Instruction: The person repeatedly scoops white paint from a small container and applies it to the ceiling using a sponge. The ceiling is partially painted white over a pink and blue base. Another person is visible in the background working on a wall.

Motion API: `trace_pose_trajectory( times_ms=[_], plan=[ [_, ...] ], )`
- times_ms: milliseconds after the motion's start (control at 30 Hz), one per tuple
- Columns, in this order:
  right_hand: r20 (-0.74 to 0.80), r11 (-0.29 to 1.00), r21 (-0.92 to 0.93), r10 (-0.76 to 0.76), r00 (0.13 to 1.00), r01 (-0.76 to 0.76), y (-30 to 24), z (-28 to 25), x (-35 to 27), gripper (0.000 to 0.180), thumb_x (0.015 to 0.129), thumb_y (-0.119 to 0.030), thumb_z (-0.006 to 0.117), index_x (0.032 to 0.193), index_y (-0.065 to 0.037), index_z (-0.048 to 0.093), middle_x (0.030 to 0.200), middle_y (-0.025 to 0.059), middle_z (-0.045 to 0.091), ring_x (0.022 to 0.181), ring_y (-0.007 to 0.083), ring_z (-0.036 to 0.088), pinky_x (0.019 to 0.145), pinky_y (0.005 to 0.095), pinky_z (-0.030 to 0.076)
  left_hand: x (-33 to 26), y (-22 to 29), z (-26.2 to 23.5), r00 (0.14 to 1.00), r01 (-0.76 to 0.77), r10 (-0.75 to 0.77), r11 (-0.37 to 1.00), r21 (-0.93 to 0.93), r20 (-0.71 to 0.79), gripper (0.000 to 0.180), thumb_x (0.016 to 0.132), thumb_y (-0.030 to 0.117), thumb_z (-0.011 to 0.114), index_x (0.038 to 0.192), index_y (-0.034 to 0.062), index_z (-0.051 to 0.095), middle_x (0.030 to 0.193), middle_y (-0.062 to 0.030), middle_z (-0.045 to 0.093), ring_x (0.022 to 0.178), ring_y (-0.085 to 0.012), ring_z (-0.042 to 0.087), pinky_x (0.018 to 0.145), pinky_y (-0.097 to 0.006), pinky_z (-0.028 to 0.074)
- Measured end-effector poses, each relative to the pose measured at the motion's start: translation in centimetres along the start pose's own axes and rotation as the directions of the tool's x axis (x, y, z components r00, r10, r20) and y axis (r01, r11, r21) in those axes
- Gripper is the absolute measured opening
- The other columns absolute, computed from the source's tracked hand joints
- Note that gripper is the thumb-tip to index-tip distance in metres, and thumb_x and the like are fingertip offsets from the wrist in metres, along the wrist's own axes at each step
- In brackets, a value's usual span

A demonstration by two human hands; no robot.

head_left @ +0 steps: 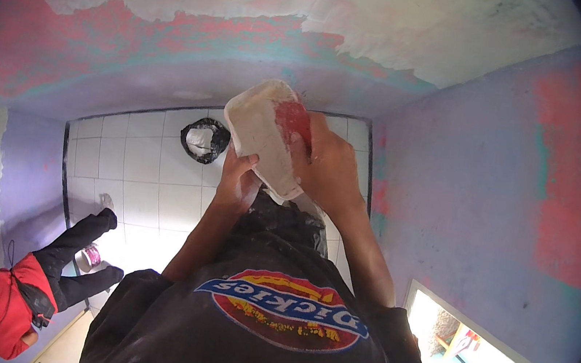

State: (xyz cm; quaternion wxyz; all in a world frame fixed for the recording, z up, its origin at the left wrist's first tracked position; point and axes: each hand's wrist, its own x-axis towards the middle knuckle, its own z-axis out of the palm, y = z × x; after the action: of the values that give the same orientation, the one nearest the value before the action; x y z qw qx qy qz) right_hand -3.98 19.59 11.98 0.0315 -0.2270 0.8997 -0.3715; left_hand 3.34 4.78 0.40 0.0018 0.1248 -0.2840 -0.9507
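My left hand (236, 176) grips a white plaster-smeared tray (232, 121) from its left side, the thumb over the rim. The tray is held tilted in front of my chest. Closed around a red flat scraper (290, 118), my right hand (334, 164) is over the tray's right side. The scraper's blade lies against the inside of the tray; its far edge carries some pale smears. Fingers of my right hand partly hide the scraper.
Ahead stands a wall (177, 42) with pale filler over pink and purple paint. A black bag with white powder (199, 142) sits on the tiled floor (141, 191). At lower left is a person in red (0, 297) beside a small bucket (87, 257). A window opening (480, 361) is at lower right.
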Motion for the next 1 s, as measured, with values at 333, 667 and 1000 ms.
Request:
trace_pose_trajectory(
  times_ms=[333, 667, 1000],
  plan=[
    [-0.038, 0.982, -0.12, -0.149, 0.988, 0.143, 4.2, 4.1, 0.8, 0.023, 0.096, -0.015, 0.059, 0.112, 0.001, 0.056, 0.086, 0.0255, 0.068, 0.08, 0.0418, 0.07, 0.071, 0.0519, 0.056, 1.4, -2.8, -3.7, 0.999, 0.029, -0.03, 0.996, -0.09, -0.013, 0.077, 0.081, 0.015, 0.067, 0.151, 0.0035, 0.037, 0.143, -0.0147, 0.054, 0.133, -0.033, 0.054, 0.113, -0.049, 0.044],
    [-0.017, 0.989, 0.063, -0.134, 0.991, 0.135, 1.3, -0.7, -0.1, 0.022, 0.095, -0.015, 0.062, 0.112, -0.003, 0.057, 0.087, 0.023, 0.067, 0.074, 0.0451, 0.067, 0.069, 0.0546, 0.053, 0.9, -1.3, -0.6, 1.0, 0.018, -0.018, 1.0, -0.025, 0.016, 0.08, 0.081, 0.015, 0.069, 0.152, 0.0041, 0.035, 0.142, -0.0139, 0.054, 0.134, -0.0319, 0.053, 0.113, -0.049, 0.043],
    [-0.105, 0.983, -0.183, -0.014, 0.994, -0.005, 1.6, -2.3, -1.7, 0.027, 0.092, -0.016, 0.064, 0.114, -0.002, 0.058, 0.081, 0.018, 0.067, 0.075, 0.0401, 0.068, 0.066, 0.0518, 0.054, -1.0, -1.4, 1.3, 1.0, 0.01, -0.01, 1.0, 0.01, 0.003, 0.082, 0.081, 0.015, 0.067, 0.153, 0.0028, 0.03, 0.144, -0.016, 0.05, 0.135, -0.0332, 0.051, 0.114, -0.05, 0.041]
  ],
)
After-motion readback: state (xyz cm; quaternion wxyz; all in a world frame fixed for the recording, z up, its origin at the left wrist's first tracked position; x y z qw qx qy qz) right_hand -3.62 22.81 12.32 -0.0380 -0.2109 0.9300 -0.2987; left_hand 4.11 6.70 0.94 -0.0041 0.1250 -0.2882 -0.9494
